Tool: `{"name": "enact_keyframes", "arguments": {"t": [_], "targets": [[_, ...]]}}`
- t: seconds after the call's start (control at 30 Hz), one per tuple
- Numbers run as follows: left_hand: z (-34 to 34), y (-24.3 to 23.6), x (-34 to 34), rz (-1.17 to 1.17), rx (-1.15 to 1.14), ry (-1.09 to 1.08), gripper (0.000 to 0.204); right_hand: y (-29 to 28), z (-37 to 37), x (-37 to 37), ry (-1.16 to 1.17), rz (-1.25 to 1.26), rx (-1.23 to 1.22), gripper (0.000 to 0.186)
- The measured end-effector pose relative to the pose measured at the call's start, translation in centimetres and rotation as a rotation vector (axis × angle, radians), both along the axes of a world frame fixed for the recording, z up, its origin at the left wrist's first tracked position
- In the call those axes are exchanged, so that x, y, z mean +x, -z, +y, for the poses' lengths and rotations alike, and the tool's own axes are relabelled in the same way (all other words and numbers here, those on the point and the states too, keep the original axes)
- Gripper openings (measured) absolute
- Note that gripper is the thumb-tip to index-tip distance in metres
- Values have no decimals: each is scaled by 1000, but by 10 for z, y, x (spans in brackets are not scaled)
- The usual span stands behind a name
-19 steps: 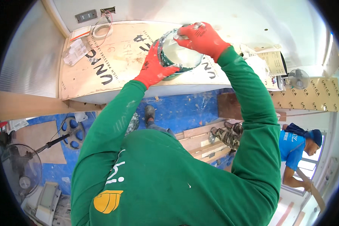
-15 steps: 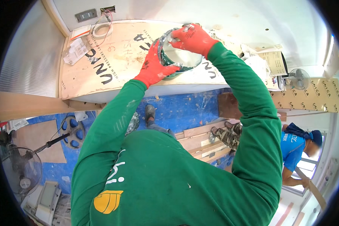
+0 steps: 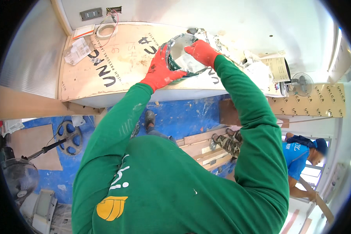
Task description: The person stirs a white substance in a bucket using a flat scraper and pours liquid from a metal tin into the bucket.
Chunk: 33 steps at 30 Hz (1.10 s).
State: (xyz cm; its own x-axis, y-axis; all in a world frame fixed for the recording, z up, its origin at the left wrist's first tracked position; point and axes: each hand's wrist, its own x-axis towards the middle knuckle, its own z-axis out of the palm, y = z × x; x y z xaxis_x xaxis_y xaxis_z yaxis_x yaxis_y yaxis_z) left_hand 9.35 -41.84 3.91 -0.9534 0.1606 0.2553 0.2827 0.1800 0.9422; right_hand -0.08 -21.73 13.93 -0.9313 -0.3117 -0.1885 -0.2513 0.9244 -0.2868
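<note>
A dark green bucket (image 3: 201, 71) with a grey-smeared rim stands on the board-covered counter (image 3: 124, 58). Its inside looks pale, with a bright white patch (image 3: 188, 63) low in the opening. My left hand (image 3: 162, 70), in a red glove, is wrapped round the bucket's left side, thumb along the near edge. My right hand (image 3: 202, 52), also red-gloved, reaches over the right of the rim with its fingers curled inward at the opening. What those fingers pinch, if anything, cannot be made out.
A roll of tape (image 3: 106, 30), a clear plastic packet (image 3: 80, 50) and papers lie at the counter's left. Crumpled white plastic (image 3: 257, 74) and a small fan (image 3: 302, 84) are to the right. A co-worker in blue (image 3: 300, 156) holds a wooden strip (image 3: 323, 208).
My right hand has come off the far rim, toward me and right, to the opening. My left hand keeps its hold on the bucket. The view has shifted slightly.
</note>
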Motion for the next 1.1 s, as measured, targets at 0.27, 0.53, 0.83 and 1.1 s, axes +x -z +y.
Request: {"name": "enact_keyframes", "arguments": {"t": [0.27,0.53,0.83,1.1], "targets": [[-2,0,0,13,-18,-38,126,-102,-2,27,189,133,-244,52],[2,0,0,12,117,16,122,-120,24,35,-180,695,205,47],[2,4,-3,69,70,-14,121,-137,-17,62,-248,472,110,35],[-1,-1,0,22,88,-6,121,-57,-44,18,-642,372,312,31]]}}
